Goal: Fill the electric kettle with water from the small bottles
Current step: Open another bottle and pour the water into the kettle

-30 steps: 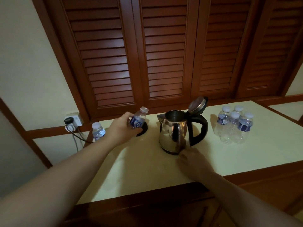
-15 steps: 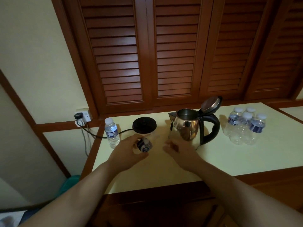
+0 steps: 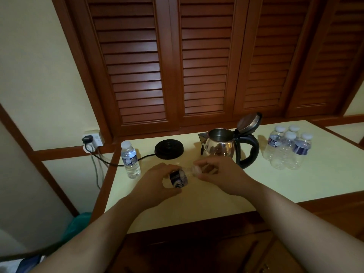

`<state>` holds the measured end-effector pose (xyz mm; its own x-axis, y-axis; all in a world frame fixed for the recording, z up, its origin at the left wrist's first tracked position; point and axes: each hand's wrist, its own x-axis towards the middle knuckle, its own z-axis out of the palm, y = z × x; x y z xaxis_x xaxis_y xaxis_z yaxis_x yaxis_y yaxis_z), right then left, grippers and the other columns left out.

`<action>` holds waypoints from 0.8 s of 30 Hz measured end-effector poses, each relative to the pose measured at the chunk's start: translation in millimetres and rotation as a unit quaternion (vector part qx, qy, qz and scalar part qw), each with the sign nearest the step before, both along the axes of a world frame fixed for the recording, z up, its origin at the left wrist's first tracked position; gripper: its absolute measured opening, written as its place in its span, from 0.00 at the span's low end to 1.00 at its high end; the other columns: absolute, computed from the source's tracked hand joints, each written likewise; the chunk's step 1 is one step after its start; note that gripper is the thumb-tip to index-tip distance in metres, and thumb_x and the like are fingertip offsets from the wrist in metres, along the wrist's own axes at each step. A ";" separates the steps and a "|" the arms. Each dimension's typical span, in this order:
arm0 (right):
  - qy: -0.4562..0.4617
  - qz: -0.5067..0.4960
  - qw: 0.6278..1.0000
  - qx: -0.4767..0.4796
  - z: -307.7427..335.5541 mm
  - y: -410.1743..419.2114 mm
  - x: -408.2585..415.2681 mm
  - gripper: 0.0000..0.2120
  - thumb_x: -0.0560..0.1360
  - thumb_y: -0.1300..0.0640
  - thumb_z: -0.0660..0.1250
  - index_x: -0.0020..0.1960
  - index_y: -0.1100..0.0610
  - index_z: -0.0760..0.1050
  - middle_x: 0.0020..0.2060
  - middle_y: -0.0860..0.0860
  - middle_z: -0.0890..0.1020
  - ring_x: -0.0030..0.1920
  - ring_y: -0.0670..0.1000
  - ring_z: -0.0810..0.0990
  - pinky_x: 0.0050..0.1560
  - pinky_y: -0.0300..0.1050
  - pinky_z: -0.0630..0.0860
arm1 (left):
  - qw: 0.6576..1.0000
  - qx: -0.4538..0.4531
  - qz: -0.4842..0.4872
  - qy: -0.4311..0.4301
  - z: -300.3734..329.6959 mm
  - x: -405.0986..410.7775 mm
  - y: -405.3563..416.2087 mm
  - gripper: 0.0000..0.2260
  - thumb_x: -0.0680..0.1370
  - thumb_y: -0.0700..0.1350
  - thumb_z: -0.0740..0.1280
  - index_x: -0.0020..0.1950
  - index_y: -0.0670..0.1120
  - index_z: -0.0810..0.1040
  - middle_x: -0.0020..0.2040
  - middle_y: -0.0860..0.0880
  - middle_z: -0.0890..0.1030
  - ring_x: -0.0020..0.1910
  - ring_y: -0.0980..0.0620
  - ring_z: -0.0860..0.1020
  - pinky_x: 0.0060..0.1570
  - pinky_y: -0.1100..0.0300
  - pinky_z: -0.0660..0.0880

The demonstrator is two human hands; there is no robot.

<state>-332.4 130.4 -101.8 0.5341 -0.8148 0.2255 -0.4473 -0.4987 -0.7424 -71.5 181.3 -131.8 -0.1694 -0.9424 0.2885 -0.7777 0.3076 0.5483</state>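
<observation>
The person stands at the pale desk (image 3: 206,209) with both hands raised just in front of the kettle (image 3: 220,147). The left hand (image 3: 155,184) is wrapped around the body of a small bottle (image 3: 178,178), which lies tilted on its side in the grip, its dark label facing up and its neck pointing toward the kettle. The left fingers (image 3: 167,191) are curled tight round the bottle from beneath. The right hand (image 3: 222,176) meets the bottle at its neck end; its fingers (image 3: 208,164) are bunched together over the cap, so the cap itself is hidden and I cannot tell whether it is on or off.

The steel kettle stands on the desk right behind the right hand, with its lid (image 3: 249,122) hinged up and open, its spout turned toward the black base and its black handle (image 3: 250,149) on the far side from it. The round black base (image 3: 169,149) sits apart from the kettle, on the spout side, with its cord (image 3: 118,163) running off to a wall socket (image 3: 94,138). Further out beyond the base, near the desk's edge, a capped bottle with water in it (image 3: 130,159) stands upright. On the kettle's handle side, a cluster of four capped bottles (image 3: 287,149) stands close together; they look clear and empty. Brown louvred shutters (image 3: 197,62) fill the wall behind the kettle. Only the right hand lies between the held bottle and the kettle's open mouth.
</observation>
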 end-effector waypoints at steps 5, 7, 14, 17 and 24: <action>-0.006 -0.015 1.000 -0.006 9.7 1.3 -11.4 0.09 0.80 0.47 0.72 0.55 0.51 0.85 0.46 0.46 0.85 0.46 0.44 0.82 0.45 0.33 0.76 | 1.000 0.000 -0.010 0.027 5.3 -12.4 -5.0 0.29 0.72 0.52 0.81 0.70 0.61 0.76 0.59 0.58 0.80 0.56 0.57 0.79 0.57 0.58 0.80; 0.003 -0.034 0.999 -0.003 5.3 2.8 -10.7 0.17 0.82 0.45 0.68 0.46 0.58 0.81 0.39 0.55 0.83 0.38 0.51 0.81 0.38 0.37 0.75 | 1.000 -0.011 -0.011 0.017 7.5 -18.9 -6.7 0.29 0.72 0.51 0.81 0.71 0.59 0.77 0.58 0.58 0.79 0.56 0.57 0.78 0.58 0.57 0.79; -0.007 -0.012 0.998 0.055 4.9 4.0 -28.2 0.11 0.80 0.49 0.72 0.58 0.52 0.80 0.45 0.51 0.82 0.44 0.44 0.82 0.39 0.40 0.80 | 0.999 0.015 -0.031 0.010 3.0 -28.0 -13.2 0.29 0.72 0.53 0.80 0.72 0.60 0.76 0.58 0.58 0.79 0.55 0.58 0.78 0.57 0.57 0.79; 0.002 -0.008 0.999 0.047 7.9 4.9 -41.4 0.09 0.79 0.48 0.74 0.55 0.51 0.82 0.46 0.50 0.83 0.45 0.47 0.83 0.41 0.43 0.83 | 0.999 0.018 -0.037 0.006 2.9 -36.3 -15.5 0.29 0.73 0.52 0.81 0.72 0.59 0.76 0.59 0.58 0.79 0.55 0.59 0.77 0.56 0.63 0.77; -0.003 -0.111 0.993 0.029 -2.3 6.2 -58.9 0.22 0.81 0.39 0.66 0.43 0.57 0.81 0.36 0.52 0.83 0.35 0.50 0.83 0.36 0.38 0.76 | 0.999 0.007 -0.046 0.015 -3.0 -74.5 -21.8 0.27 0.73 0.54 0.79 0.71 0.58 0.75 0.57 0.59 0.77 0.54 0.59 0.76 0.56 0.61 0.76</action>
<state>-391.3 136.6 -104.1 0.3383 -0.9240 0.1783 -0.5365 -0.3451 -0.7701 -146.0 159.5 -134.8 -0.2476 -0.9269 0.2821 -0.7296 0.3699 0.5752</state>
